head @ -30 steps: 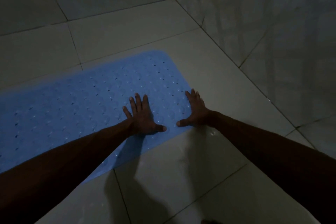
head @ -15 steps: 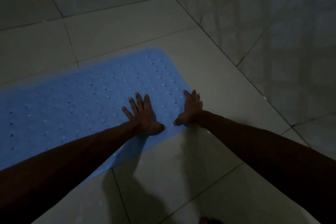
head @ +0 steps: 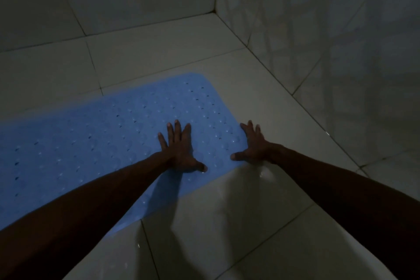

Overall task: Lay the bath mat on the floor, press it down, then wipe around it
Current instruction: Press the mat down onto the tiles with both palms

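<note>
Dim tiled floor (head: 261,211): blue bath mat (head: 91,138) running lower-left; left hand (head: 179,150) and right hand (head: 254,145) pressing its right end, fingers flat, grasping nothing.

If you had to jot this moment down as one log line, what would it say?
stage: pressing | bath mat: flat on tiled floor | left hand: palm down on mat | right hand: flat on mat's corner | cloth: none seen

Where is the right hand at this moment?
In the head view, the right hand lies flat, fingers spread, on the near right corner of the blue bath mat, beside the left hand.
</note>
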Demonstrator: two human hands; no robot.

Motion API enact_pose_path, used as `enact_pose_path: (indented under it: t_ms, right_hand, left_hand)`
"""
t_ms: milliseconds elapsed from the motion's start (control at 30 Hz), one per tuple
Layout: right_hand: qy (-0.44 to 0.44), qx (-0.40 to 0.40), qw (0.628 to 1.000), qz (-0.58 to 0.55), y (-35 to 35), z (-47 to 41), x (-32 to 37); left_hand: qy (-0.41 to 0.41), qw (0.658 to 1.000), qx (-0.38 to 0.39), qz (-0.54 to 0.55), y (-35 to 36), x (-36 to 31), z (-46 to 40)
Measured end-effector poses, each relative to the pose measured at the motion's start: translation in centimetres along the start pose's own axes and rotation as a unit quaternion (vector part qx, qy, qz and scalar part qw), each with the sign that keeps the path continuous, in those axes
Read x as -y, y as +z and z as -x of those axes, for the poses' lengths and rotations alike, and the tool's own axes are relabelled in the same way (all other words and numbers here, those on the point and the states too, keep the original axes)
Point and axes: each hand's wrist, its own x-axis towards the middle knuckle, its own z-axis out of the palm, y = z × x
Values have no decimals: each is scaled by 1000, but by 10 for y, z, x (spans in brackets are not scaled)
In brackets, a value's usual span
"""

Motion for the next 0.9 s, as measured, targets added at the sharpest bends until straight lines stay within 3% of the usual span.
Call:
enact_pose_path:
  t_ms: [133,233,367,600,900]
  right_hand:
    - [69,-37,996,-30,5,-4,-6]
    - [95,-48,994,-37,7,-8,1]
    - [96,-42,994,-2,7,-13,12]
    - [64,4,997,46,-6,-19,6]
    - [30,-19,999,20,4,-23,-11]
  left_hand:
    - [-2,1000,8,8,3,-7,-3]
    - [-1,999,-31,28,1,-7,-5]
    - [12,994,-89,66,-7,-17,-16]
    - [-70,989,-89,100,-5,-50,-30]
    - [-107,987,-77,89,-6,-60,-33]
